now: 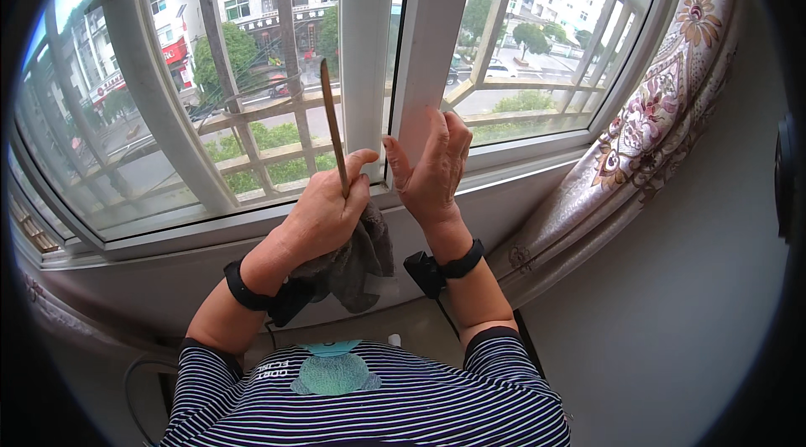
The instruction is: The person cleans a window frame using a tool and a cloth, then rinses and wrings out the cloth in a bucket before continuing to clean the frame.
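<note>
My left hand (324, 211) is closed around a thin wooden stick (332, 123), which points up in front of the window. A grey-brown cloth (368, 252) hangs from the same hand. To its right, my right hand (434, 164) is raised with nothing in it, thumb apart from the curled fingers, at the white window frame (425, 50). Its fingertips are close to the frame; whether they touch it I cannot tell. A dark gap runs up between this frame and the white upright (365, 56) beside it.
Metal security bars (294, 56) stand outside the glass. The window sill track (522, 164) runs below the panes. A patterned curtain (652, 107) hangs at the right beside a grey wall (661, 296). Black devices with cables are strapped to both wrists.
</note>
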`<state>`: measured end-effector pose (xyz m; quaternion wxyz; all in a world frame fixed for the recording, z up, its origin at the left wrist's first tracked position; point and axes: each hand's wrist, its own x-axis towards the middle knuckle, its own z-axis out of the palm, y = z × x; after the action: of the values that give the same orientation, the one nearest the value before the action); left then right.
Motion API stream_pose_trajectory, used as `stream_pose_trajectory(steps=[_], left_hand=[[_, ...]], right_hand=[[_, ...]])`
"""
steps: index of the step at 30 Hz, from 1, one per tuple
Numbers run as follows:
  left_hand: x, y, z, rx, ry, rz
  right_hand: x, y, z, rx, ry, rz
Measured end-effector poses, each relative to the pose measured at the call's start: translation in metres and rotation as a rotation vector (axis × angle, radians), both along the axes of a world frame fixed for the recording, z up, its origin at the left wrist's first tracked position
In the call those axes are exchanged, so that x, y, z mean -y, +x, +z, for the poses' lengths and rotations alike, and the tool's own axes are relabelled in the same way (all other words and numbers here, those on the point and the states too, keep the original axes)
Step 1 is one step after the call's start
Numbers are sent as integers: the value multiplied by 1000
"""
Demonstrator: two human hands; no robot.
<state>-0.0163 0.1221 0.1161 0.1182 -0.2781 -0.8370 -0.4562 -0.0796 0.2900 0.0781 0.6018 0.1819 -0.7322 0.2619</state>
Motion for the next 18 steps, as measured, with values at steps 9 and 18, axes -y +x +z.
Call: stream_pose_trajectory(steps=[9,18], left_hand=[[73,33,-36,130,175,-5],[136,78,-74,170,235,245]], right_hand=[[-15,-53,-16,-289,151,-188],[-56,-55,-12,-219,261,-262]])
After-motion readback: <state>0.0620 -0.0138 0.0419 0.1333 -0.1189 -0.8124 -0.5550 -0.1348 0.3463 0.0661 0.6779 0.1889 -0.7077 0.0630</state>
